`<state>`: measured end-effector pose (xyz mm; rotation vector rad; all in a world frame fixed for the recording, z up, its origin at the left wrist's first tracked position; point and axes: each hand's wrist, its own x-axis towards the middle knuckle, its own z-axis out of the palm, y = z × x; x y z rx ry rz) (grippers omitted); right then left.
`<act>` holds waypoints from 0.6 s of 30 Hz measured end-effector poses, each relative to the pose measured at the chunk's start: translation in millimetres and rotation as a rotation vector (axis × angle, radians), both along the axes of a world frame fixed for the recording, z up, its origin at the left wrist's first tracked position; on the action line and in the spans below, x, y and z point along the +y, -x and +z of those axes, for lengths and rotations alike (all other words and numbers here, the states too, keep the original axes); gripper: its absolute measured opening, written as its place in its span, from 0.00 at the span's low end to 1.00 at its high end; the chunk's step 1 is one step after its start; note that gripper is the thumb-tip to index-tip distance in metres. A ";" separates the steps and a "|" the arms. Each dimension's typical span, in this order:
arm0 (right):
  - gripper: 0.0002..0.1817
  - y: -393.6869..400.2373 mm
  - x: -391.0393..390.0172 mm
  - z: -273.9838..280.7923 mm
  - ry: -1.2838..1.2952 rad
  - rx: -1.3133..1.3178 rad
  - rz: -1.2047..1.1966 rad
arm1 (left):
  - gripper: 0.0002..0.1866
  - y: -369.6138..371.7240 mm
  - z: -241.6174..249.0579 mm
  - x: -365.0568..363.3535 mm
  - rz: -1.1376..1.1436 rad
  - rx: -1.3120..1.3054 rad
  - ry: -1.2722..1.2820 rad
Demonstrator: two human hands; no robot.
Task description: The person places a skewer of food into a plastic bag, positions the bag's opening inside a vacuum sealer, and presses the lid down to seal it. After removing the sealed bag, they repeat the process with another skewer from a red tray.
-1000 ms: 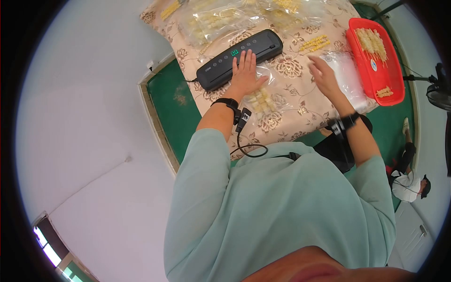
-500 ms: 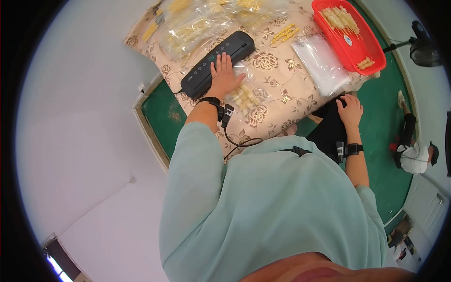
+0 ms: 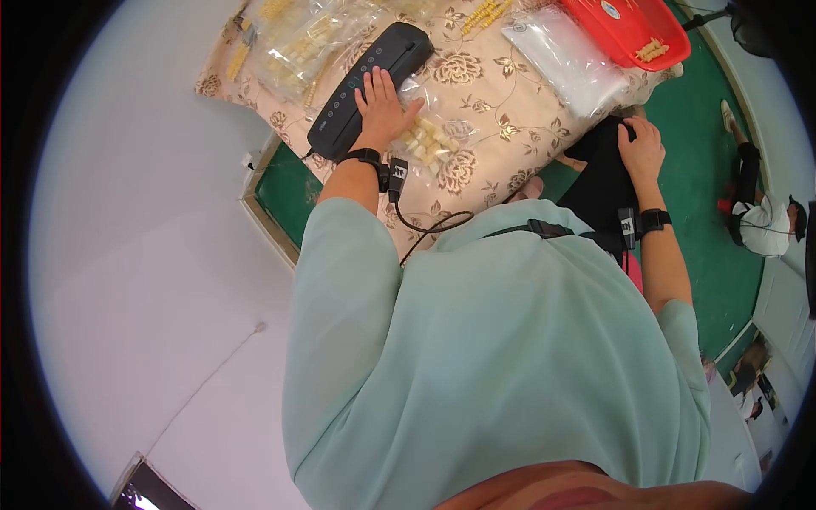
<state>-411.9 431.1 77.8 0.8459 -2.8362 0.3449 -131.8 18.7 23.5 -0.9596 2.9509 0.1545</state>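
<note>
My left hand lies with fingers stretched out on top of a black vacuum sealer, near its small display and buttons. A clear plastic bag with pale yellow chunks, perhaps on skewers, lies against the sealer's near side, beside my thumb. The bag's mouth is hidden at the sealer and under my hand. Away from the table work, my right hand rests on my black-clad leg near the table's edge, fingers draped over it and nothing visible in them.
Filled clear bags lie behind the sealer. A stack of flat clear bags sits to the right, beside a red basket holding small skewers. Yellow skewers lie at the back. Another person is at far right.
The camera view has tilted, so the table and its things appear higher and further left. My left hand stays on the sealer and my right hand stays on my leg.
</note>
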 end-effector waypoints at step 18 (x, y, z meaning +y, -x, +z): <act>0.09 15.0 -33.7 21.0 -0.034 -0.012 0.166 | 0.56 0.8 1.9 1.6 0.019 -0.016 0.001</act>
